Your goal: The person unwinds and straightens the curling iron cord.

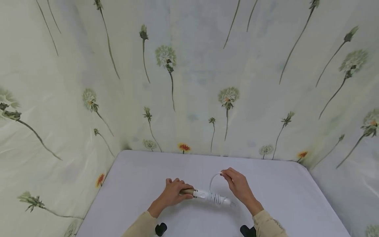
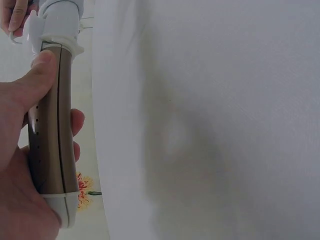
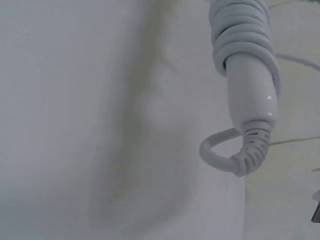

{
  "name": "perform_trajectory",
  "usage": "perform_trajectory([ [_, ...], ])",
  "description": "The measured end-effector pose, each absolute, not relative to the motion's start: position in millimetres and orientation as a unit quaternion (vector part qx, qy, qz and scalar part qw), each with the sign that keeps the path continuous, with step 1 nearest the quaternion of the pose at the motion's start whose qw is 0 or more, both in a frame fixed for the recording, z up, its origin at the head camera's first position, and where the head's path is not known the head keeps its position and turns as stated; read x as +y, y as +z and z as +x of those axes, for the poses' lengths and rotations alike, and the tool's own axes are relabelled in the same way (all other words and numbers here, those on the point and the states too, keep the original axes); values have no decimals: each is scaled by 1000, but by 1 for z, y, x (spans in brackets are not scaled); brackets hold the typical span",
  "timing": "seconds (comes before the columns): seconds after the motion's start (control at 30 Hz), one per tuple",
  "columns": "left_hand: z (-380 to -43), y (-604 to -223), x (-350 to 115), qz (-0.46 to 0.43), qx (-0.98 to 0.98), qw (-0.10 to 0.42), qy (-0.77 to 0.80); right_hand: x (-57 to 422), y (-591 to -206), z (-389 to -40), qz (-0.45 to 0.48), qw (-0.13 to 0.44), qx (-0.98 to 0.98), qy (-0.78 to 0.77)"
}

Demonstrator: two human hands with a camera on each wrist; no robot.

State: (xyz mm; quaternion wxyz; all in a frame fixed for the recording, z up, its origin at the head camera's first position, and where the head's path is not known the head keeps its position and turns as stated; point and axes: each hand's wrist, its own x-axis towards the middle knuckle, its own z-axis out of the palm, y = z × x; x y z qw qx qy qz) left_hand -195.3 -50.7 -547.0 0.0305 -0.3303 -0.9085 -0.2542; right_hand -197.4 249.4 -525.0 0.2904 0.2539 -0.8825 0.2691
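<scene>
Left hand (image 1: 175, 192): grips handle (image 2: 52, 130)
Right hand (image 1: 238, 186): pinches cord (image 1: 214, 198)
Cord: likely winding or unwinding; next, I'd circle it taut

The white tabletop (image 1: 284, 187) has rounded far corners.

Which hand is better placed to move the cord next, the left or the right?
Probably the right hand: it pinches a loose stretch of the cord, which is coiled round the tool. The left hand grips the tool, so steadying suits it.
</scene>
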Motion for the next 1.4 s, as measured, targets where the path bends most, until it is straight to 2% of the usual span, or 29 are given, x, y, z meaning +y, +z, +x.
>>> perform_trajectory([
  [0.27, -195, -551, -60, -345, -892, -24, -293, 257, -541, -194, 223, 267, -886, 306],
  [0.5, -203, -546, -56, -374, -869, -52, -319, 272, -547, -198, 188, 247, -905, 291],
  [0.7, -206, -542, -57, -366, -858, -92, -349, 275, -561, -202, 168, 208, -918, 294],
  [0.9, -201, -543, -61, -335, -844, -131, -398, 262, -579, -185, 160, 172, -922, 307],
  [1.0, -200, -544, -61, -328, -842, -128, -409, 256, -585, -174, 161, 169, -919, 318],
  [1.13, -202, -542, -59, -325, -850, -95, -405, 248, -593, -165, 136, 169, -946, 242],
  [1.23, -203, -540, -58, -308, -861, -79, -397, 243, -600, -162, 111, 135, -964, 199],
  [1.4, -203, -538, -58, -281, -877, -54, -386, 233, -613, -163, 101, 79, -964, 233],
])
